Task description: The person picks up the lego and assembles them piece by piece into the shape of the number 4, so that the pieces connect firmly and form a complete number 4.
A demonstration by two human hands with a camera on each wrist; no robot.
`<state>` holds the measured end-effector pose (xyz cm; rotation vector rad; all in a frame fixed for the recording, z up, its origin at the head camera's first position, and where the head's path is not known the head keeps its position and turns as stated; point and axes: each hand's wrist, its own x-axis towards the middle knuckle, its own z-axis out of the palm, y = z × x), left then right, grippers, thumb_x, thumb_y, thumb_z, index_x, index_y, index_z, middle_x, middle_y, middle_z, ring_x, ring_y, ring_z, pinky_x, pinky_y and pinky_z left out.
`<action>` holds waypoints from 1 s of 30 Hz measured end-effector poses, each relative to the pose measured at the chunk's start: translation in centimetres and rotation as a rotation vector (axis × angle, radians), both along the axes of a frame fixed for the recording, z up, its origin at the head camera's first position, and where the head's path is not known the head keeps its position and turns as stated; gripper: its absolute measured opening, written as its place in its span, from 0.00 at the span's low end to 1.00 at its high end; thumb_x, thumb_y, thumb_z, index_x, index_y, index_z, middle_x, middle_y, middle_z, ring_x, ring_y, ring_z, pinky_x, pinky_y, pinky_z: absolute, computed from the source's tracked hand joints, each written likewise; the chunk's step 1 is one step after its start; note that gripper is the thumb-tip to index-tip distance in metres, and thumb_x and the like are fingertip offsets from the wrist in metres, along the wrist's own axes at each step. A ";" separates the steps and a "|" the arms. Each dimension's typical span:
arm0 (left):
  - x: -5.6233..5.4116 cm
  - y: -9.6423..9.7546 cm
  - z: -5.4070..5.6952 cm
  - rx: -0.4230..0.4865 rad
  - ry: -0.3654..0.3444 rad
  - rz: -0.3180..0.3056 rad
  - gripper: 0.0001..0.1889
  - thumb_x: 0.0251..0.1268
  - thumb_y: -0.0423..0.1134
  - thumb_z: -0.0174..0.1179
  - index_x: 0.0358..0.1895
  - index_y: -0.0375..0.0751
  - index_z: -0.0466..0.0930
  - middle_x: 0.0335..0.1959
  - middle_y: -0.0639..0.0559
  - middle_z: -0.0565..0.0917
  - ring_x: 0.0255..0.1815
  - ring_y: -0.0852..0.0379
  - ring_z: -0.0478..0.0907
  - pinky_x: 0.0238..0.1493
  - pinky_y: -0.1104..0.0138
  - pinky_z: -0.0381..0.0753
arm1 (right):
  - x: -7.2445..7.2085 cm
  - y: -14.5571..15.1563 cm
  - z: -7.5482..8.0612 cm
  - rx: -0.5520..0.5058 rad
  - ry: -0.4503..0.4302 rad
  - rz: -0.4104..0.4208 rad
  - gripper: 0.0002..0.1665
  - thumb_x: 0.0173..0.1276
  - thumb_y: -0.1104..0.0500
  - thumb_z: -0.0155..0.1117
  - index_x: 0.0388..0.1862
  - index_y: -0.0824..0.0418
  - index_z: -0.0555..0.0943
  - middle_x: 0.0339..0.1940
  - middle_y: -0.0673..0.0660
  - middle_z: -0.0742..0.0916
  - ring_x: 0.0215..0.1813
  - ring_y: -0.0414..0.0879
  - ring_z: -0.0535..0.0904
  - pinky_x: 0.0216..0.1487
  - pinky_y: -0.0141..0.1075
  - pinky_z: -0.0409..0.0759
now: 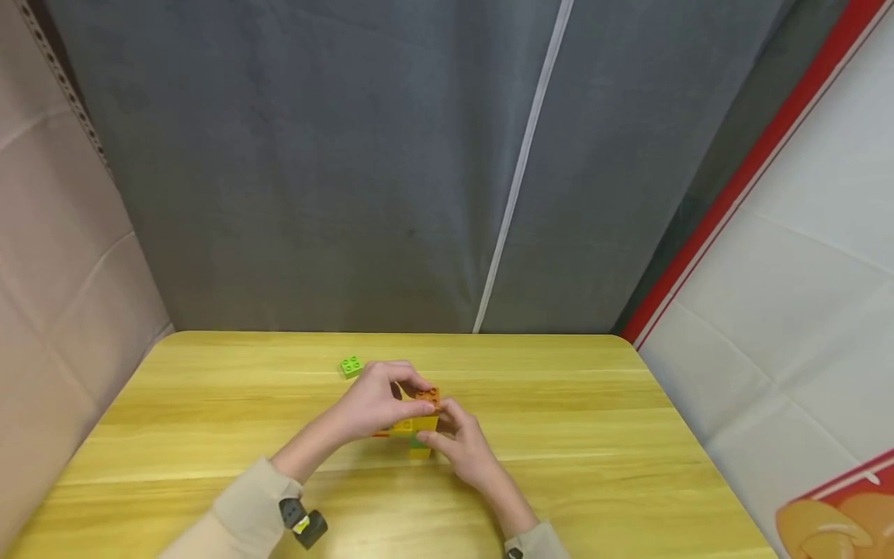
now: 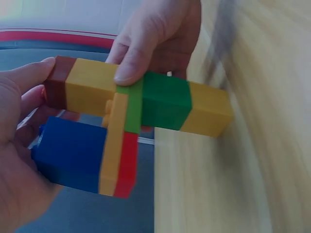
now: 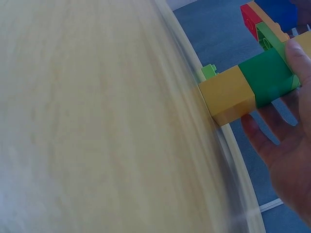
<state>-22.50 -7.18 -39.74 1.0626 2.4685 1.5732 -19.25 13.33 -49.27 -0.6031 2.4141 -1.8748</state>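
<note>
A toy-brick structure stands on the table between both hands. From bottom to top its column has a yellow brick (image 2: 208, 109), a green brick (image 2: 166, 101), a lime piece (image 2: 133, 109), a second yellow brick (image 2: 90, 86) and an orange-brown brick (image 1: 428, 397). Out to the side, a red piece (image 2: 127, 167) and a flat orange-yellow piece (image 2: 113, 145) carry a blue brick (image 2: 70, 155). My left hand (image 1: 380, 397) pinches the orange-brown brick at the top. My right hand (image 1: 462, 446) grips the column around its middle, thumb at the lime piece.
A loose lime-green brick (image 1: 351, 366) lies on the wooden table (image 1: 594, 466), farther back and left of the structure. A grey curtain (image 1: 314, 171) hangs behind the table's far edge, with pale panels at both sides.
</note>
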 end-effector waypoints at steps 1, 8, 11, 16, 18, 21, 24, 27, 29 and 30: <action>0.0 0.0 0.1 -0.008 0.004 -0.010 0.08 0.61 0.38 0.75 0.42 0.43 0.90 0.35 0.59 0.86 0.31 0.61 0.79 0.33 0.66 0.82 | 0.0 0.1 0.0 0.003 -0.001 0.000 0.17 0.73 0.58 0.68 0.58 0.53 0.77 0.58 0.51 0.88 0.59 0.51 0.83 0.63 0.56 0.76; -0.2 0.3 1.3 -0.088 0.012 -0.039 0.08 0.62 0.37 0.74 0.43 0.41 0.89 0.35 0.59 0.86 0.33 0.62 0.81 0.33 0.66 0.83 | 0.0 0.1 0.3 0.003 0.005 -0.004 0.17 0.73 0.57 0.68 0.58 0.53 0.78 0.58 0.51 0.88 0.58 0.51 0.83 0.62 0.55 0.76; -0.2 0.3 1.6 -0.117 0.008 -0.016 0.08 0.61 0.37 0.75 0.42 0.41 0.89 0.35 0.60 0.86 0.34 0.62 0.81 0.35 0.67 0.82 | -0.2 0.0 0.3 0.007 0.009 0.001 0.18 0.73 0.57 0.69 0.58 0.54 0.78 0.58 0.51 0.88 0.57 0.50 0.83 0.62 0.53 0.77; -0.2 0.2 1.3 -0.127 0.016 -0.023 0.10 0.63 0.38 0.74 0.45 0.40 0.90 0.37 0.60 0.86 0.36 0.61 0.81 0.37 0.68 0.83 | -0.2 0.1 0.1 0.007 0.004 -0.011 0.18 0.72 0.57 0.69 0.58 0.53 0.78 0.58 0.51 0.88 0.57 0.50 0.84 0.61 0.54 0.77; -0.4 -0.3 1.1 -0.134 0.016 -0.055 0.12 0.66 0.40 0.71 0.49 0.40 0.89 0.39 0.59 0.87 0.38 0.60 0.81 0.39 0.67 0.84 | -0.3 0.0 -0.1 0.002 -0.003 -0.007 0.18 0.72 0.58 0.69 0.59 0.53 0.78 0.58 0.52 0.87 0.57 0.51 0.83 0.61 0.55 0.77; -1.0 -1.7 0.9 -0.141 -0.011 -0.047 0.15 0.72 0.45 0.66 0.54 0.42 0.88 0.45 0.57 0.87 0.43 0.58 0.82 0.44 0.65 0.84 | -0.3 -0.3 -0.3 -0.004 -0.019 0.009 0.20 0.73 0.57 0.69 0.61 0.54 0.77 0.59 0.52 0.87 0.58 0.52 0.83 0.62 0.54 0.78; -2.2 -3.6 0.5 -0.112 -0.074 0.061 0.18 0.75 0.49 0.63 0.60 0.45 0.85 0.49 0.55 0.87 0.48 0.56 0.81 0.46 0.62 0.84 | -0.3 -0.4 -0.4 0.002 -0.037 0.000 0.20 0.72 0.55 0.69 0.61 0.54 0.78 0.57 0.51 0.88 0.57 0.52 0.84 0.62 0.52 0.78; -3.8 -5.7 -0.1 -0.066 -0.089 0.205 0.19 0.75 0.48 0.63 0.62 0.43 0.83 0.48 0.52 0.87 0.49 0.51 0.81 0.43 0.59 0.85 | -0.2 -0.4 -0.4 0.009 -0.043 -0.025 0.20 0.72 0.55 0.69 0.60 0.54 0.78 0.56 0.51 0.88 0.56 0.52 0.84 0.61 0.52 0.78; -4.8 -6.9 -0.7 -0.050 -0.086 0.288 0.19 0.74 0.46 0.64 0.62 0.41 0.83 0.47 0.50 0.86 0.49 0.48 0.81 0.41 0.60 0.84 | -0.2 -0.3 -0.3 0.013 -0.042 -0.036 0.20 0.72 0.55 0.69 0.60 0.54 0.78 0.55 0.52 0.88 0.56 0.52 0.84 0.60 0.52 0.78; -5.3 -7.4 -1.0 -0.044 -0.084 0.320 0.19 0.74 0.44 0.65 0.62 0.39 0.82 0.47 0.48 0.86 0.49 0.47 0.81 0.40 0.60 0.84 | -0.3 -0.3 -0.2 0.014 -0.039 -0.039 0.20 0.72 0.55 0.69 0.60 0.55 0.78 0.55 0.52 0.88 0.56 0.52 0.84 0.60 0.52 0.78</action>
